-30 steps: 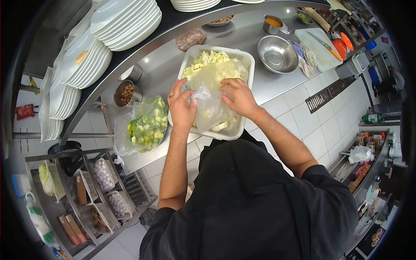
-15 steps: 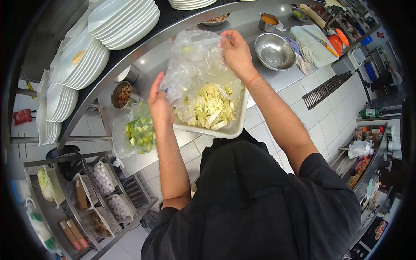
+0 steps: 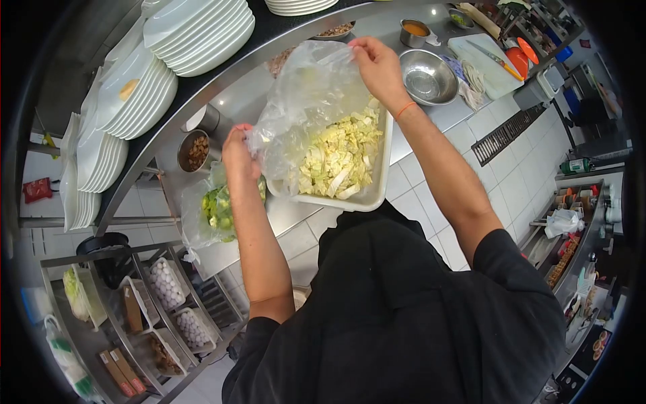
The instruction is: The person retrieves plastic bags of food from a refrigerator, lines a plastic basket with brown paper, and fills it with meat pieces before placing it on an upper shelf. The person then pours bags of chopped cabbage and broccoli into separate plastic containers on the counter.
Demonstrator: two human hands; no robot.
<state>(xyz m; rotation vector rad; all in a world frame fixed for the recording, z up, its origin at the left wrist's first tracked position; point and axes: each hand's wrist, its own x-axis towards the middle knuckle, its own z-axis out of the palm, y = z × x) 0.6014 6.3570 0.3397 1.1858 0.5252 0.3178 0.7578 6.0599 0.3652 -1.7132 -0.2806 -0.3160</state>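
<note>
A clear plastic bag [image 3: 303, 87] hangs between my two hands, its open side over a white tray [image 3: 385, 168]. Chopped cabbage [image 3: 343, 158], pale yellow-green, is heaped in the tray, partly covered by the bag. My left hand [image 3: 241, 155] pinches the bag's left edge. At the far right corner, my right hand [image 3: 378, 66] grips the plastic between thumb and fingers. Beside my left forearm lies another clear bag holding cut green vegetables [image 3: 217, 205], partly hidden by the arm.
A steel bowl [image 3: 428, 77] sits right of my right hand, with a cloth [image 3: 472, 87] and a knife [image 3: 494, 59] on a cutting board [image 3: 464, 46] beyond. A pot of brown pieces [image 3: 196, 149] stands at left. Stacked white plates [image 3: 202, 34] line the shelf above.
My left hand has closed on the bag's edge and moved slightly left and down. The bag has shifted back, and more of the cabbage shows.
</note>
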